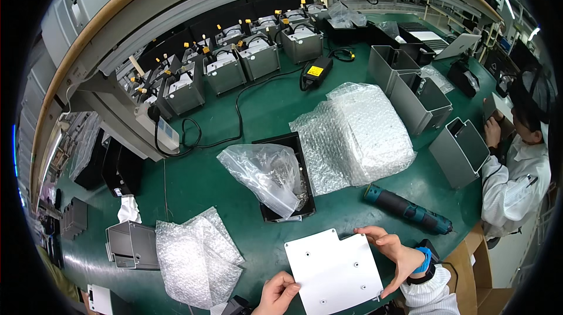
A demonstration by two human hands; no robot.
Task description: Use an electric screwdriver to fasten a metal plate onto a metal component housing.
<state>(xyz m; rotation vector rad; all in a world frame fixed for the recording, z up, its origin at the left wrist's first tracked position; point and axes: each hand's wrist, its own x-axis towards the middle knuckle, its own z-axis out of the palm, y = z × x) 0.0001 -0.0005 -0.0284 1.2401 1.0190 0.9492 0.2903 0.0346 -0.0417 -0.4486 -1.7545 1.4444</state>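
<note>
A flat white metal plate [337, 271] with several small holes and a notched top edge is between my hands at the front of the bench. My left hand [277, 293] pinches its left edge, thumb on top. My right hand [396, 256], a blue band at its wrist, grips the right side with fingers at the upper corner and thumb near the lower one. Just beyond the plate lies a teal and black power screwdriver [407, 208]. A clear plastic bag [264, 177] of small parts rests in a black tray [308, 195].
Bubble wrap [369, 133] lies mid-bench, with more bubble wrap [196, 259] beside a grey metal case [132, 246]. Open grey cases [460, 154] stand right, near a co-worker [519, 157]. Several wired units [258, 57] line the back. A black power adapter [316, 73] trails a cable.
</note>
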